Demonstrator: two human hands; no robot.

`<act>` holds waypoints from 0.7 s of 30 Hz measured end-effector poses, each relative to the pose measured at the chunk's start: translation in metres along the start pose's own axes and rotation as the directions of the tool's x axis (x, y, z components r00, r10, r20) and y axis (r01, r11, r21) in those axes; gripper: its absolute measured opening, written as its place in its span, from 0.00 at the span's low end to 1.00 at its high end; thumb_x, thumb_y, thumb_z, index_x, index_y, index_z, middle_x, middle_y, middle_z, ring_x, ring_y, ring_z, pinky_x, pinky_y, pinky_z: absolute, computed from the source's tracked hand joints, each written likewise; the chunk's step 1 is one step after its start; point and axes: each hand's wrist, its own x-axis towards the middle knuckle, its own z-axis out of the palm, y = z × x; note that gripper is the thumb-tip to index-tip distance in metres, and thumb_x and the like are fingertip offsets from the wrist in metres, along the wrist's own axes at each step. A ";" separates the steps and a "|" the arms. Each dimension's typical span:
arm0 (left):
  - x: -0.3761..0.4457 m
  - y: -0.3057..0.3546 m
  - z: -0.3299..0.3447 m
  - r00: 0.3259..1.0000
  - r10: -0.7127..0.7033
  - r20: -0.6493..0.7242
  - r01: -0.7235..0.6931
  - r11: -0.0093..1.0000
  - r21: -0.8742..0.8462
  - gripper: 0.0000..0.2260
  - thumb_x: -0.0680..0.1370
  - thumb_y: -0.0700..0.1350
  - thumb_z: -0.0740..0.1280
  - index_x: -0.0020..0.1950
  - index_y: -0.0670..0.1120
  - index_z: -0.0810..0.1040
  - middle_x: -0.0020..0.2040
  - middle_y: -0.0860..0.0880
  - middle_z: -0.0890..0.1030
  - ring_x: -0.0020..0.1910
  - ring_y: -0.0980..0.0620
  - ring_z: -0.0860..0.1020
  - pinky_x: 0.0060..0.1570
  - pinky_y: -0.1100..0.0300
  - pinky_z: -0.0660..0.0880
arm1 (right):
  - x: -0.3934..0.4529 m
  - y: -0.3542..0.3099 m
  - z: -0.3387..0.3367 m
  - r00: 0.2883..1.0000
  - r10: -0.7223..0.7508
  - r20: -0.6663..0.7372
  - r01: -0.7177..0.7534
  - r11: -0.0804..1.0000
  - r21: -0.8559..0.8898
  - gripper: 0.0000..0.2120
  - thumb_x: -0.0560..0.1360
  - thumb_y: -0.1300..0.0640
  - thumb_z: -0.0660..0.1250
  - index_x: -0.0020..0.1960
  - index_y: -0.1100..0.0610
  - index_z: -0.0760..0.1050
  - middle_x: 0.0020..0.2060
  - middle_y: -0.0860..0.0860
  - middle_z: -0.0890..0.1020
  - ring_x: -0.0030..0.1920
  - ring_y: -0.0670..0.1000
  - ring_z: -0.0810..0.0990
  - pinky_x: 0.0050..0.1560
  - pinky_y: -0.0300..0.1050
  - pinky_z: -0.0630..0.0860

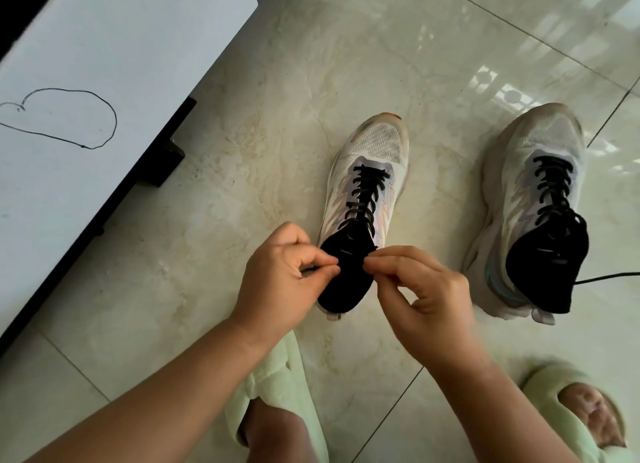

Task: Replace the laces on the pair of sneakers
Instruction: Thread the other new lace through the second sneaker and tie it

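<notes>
Head view shows my left hand (277, 272) and right hand (419, 289) each pinched over the left sneaker's (363, 199) black collar on the floor; I can't see lace ends. Loose pinches could let them slip.
</notes>
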 end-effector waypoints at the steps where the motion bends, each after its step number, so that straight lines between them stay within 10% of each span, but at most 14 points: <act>1: 0.001 0.002 0.002 1.000 -0.011 0.008 0.010 0.998 0.062 0.03 0.67 0.40 0.76 0.38 0.46 0.85 0.32 0.54 0.70 0.29 0.57 0.71 0.29 0.67 0.66 | -0.002 0.001 -0.001 1.000 0.008 -0.019 -0.008 1.000 -0.002 0.07 0.71 0.67 0.67 0.45 0.63 0.83 0.42 0.51 0.82 0.42 0.42 0.81 0.43 0.36 0.78; 11: 0.022 0.034 0.015 0.964 -0.020 0.266 -0.175 0.706 0.686 0.02 0.73 0.45 0.64 0.40 0.51 0.74 0.41 0.49 0.79 0.34 0.48 0.69 0.26 0.61 0.49 | -0.004 0.001 0.014 0.929 0.371 -0.014 -0.370 0.925 -0.085 0.12 0.69 0.46 0.69 0.49 0.44 0.69 0.28 0.43 0.75 0.32 0.44 0.75 0.30 0.37 0.70; 21: -0.014 -0.001 0.000 0.999 -0.031 0.009 0.031 0.999 0.040 0.09 0.70 0.43 0.73 0.47 0.48 0.79 0.42 0.55 0.71 0.31 0.56 0.72 0.31 0.73 0.67 | 0.008 0.002 0.034 0.840 0.539 -0.065 -0.536 0.804 -0.258 0.19 0.69 0.45 0.69 0.48 0.49 0.59 0.31 0.48 0.76 0.38 0.57 0.77 0.38 0.50 0.73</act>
